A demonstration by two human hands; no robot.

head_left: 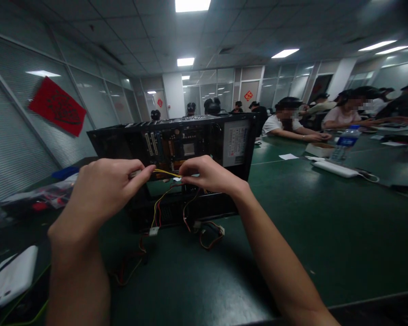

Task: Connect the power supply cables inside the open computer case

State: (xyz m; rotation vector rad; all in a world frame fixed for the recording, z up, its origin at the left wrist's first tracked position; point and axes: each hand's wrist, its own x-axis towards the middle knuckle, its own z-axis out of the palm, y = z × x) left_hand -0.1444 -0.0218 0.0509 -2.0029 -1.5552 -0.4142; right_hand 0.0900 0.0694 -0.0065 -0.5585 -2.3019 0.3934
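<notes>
A black computer case point(114, 140) stands open on the green table, its motherboard point(199, 136) and labelled power supply point(234, 142) showing. In front of it, a yellow cable point(167, 172) runs between my two hands. My left hand point(117, 181) is closed with thumb and fingers pinched on one end of that cable. The other end is pinched by my right hand point(204, 174), fingers curled. Below, loose power wires hang from the case, with a white connector point(154, 231) and another connector point(221, 230) lying on the table. Whatever plugs sit inside my fingers are mostly hidden.
A white phone point(12, 276) lies at the near left, with plastic-wrapped items point(37, 199) behind it. To the right are a white power strip point(335, 167), a water bottle point(347, 142) and a small box point(319, 149). Several people sit along the table's far right side.
</notes>
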